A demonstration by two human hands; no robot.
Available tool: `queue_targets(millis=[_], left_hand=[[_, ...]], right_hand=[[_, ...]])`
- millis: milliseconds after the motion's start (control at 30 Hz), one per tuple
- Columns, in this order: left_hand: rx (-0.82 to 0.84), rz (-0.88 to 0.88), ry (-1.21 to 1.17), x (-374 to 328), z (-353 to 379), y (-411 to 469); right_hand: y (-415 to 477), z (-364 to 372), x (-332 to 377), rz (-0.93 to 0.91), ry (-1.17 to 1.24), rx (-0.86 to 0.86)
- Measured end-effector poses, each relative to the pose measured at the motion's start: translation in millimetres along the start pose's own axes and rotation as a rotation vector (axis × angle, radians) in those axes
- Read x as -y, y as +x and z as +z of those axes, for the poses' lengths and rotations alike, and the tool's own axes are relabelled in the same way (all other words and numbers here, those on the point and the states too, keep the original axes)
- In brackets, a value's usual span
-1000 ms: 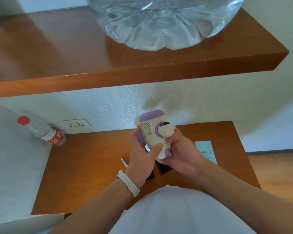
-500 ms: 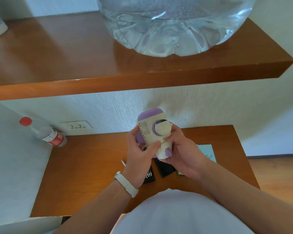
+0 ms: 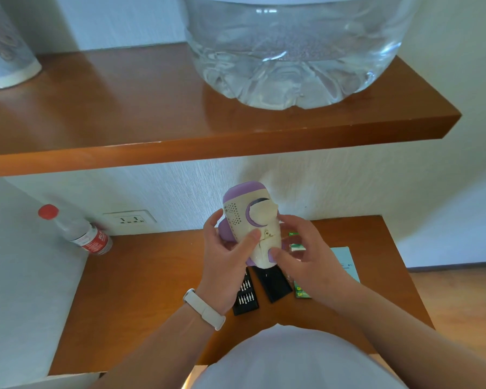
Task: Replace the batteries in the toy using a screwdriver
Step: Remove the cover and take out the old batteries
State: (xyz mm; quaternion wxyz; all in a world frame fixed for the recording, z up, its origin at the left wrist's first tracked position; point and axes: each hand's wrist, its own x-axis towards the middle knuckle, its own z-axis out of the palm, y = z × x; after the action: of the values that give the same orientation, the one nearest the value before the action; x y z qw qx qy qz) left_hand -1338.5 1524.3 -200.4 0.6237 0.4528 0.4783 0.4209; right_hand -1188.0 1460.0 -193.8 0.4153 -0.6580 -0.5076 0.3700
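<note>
A cream and purple toy (image 3: pixel 250 220) is held upright above the wooden table (image 3: pixel 152 276). My left hand (image 3: pixel 225 265) grips its left side, thumb pressed on the cream body. My right hand (image 3: pixel 306 256) touches its lower right side with the fingers spread. Under the hands lie a black screwdriver bit set (image 3: pixel 246 296) and its black lid (image 3: pixel 272 284). A green battery pack (image 3: pixel 302 292) rests right of the lid, and more green-and-white packaging (image 3: pixel 296 246) shows behind my right hand. No screwdriver is visible in either hand.
A wooden shelf (image 3: pixel 208 136) overhangs the table and carries a big clear water jug (image 3: pixel 292 51) and a pale cup (image 3: pixel 3 51). A red-capped bottle (image 3: pixel 79 231) leans in the left corner by a wall socket (image 3: pixel 129 220). A light blue leaflet (image 3: pixel 345 262) lies at right.
My right hand has loosened from a full wrap around the toy to spread fingers at its lower right. The view has tilted up, showing more of the shelf.
</note>
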Motion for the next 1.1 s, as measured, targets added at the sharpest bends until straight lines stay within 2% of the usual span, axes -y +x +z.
queue_targets(millis=[267, 567, 1100], left_hand=[[-0.055, 0.050, -0.003, -3.2, -13.0, -5.8], [-0.064, 0.059, -0.018, -4.1, -32.9, -5.1], [-0.062, 0.028, -0.007, 11.7, -81.3, 4.6]], right_hand=[[-10.6, 25.0, -0.8, -0.216, -0.347, -0.081], [-8.7, 51.6, 13.8, -0.232, -0.469, -0.131], [-5.8, 99.4, 15.7, -0.116, -0.310, -0.103]])
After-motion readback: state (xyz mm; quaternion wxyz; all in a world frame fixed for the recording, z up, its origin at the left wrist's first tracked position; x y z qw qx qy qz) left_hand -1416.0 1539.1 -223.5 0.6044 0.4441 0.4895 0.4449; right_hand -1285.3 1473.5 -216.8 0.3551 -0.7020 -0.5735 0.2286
